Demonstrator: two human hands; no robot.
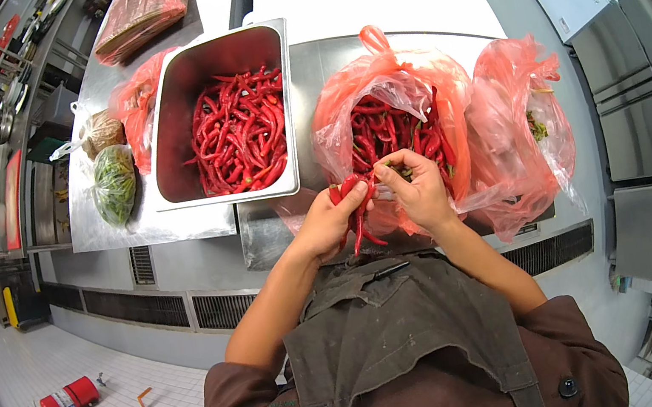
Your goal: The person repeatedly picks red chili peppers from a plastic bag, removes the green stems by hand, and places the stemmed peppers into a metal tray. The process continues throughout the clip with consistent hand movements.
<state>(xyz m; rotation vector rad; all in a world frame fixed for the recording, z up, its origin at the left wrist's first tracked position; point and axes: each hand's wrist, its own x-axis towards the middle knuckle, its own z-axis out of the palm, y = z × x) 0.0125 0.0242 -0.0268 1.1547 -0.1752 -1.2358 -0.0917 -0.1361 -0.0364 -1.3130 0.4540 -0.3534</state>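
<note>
My left hand (328, 219) grips several red chili peppers (359, 218), their tips hanging below the fingers. Close beside it, my right hand (420, 187) pinches at the stem end of a chili, with small green stems (405, 172) visible in its curled fingers. Just beyond both hands sits an open pink plastic bag (450, 92) full of red chilies with stems (391, 128). To the left stands a deep stainless steel pan (175, 132) holding a heap of red chilies (239, 130). On the right lies another pink plastic bag (504, 128) with some green stems (537, 126) in it.
Left of the pan are a clear bag of green chilies (115, 180), a bag of brownish food (102, 132) and a pink bag (138, 102). A wrapped brown stack (143, 17) lies farther back. Steel refrigerator doors (637, 132) stand right; a fire extinguisher (68, 402) lies on the floor.
</note>
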